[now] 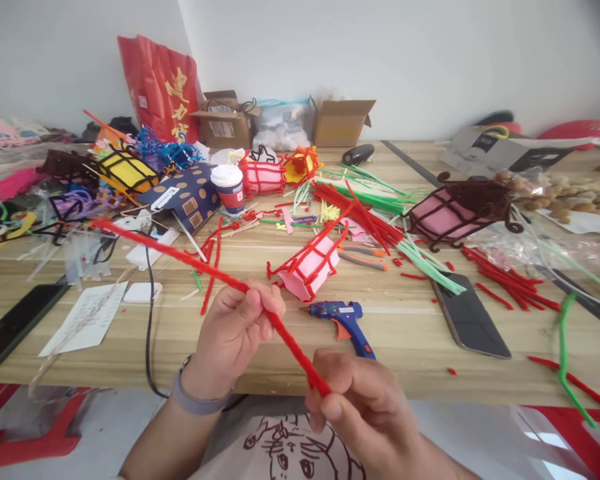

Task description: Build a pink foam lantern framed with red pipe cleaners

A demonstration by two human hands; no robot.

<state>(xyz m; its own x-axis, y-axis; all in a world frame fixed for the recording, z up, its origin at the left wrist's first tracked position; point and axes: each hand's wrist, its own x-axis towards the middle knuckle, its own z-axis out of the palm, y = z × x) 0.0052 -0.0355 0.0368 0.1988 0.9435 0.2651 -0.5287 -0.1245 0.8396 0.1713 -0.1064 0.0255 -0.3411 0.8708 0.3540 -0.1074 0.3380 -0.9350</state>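
A long red pipe cleaner (180,255) runs slantwise between my two hands, above the table's front edge. My left hand (237,327) pinches it near its middle, thumb on top. At its lower right end, my right hand (363,400) grips it between thumb and fingers; the tip there is partly hidden. Beyond the hands lies a small lantern of pink panels with a red pipe-cleaner frame (310,267), tilted on its side. A blue glue gun (343,320) rests flat in front of it, its nozzle to the left.
Bundles of red pipe cleaners (363,217), pliers (365,257), a phone (473,317) and a pink-and-brown lantern (453,213) lie to the right. A lidded paper cup (229,189) stands behind. A black cable (149,320) hangs over the front edge at left.
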